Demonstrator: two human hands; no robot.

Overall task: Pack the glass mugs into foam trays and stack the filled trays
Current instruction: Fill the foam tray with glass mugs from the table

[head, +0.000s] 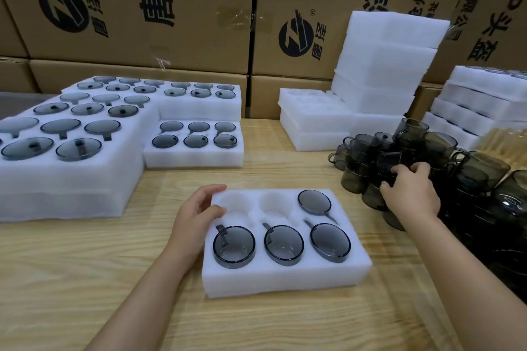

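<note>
A white foam tray (285,276) lies on the wooden table in front of me. Smoky glass mugs fill its three near pockets (282,245) and the far right pocket (314,202); the far left and far middle pockets are bare. My left hand (196,214) holds the tray's far left corner, thumb on the top edge. My right hand (410,194) reaches into a heap of loose dark glass mugs (399,151) at the right, fingers curled round one mug in the heap.
Filled foam trays (71,168) are stacked at the left, a single filled one (194,151) beside them. Stacks of unfilled foam trays (379,71) stand at the back right, more filled trays (484,100) at the far right. Printed cardboard boxes (142,8) wall the back.
</note>
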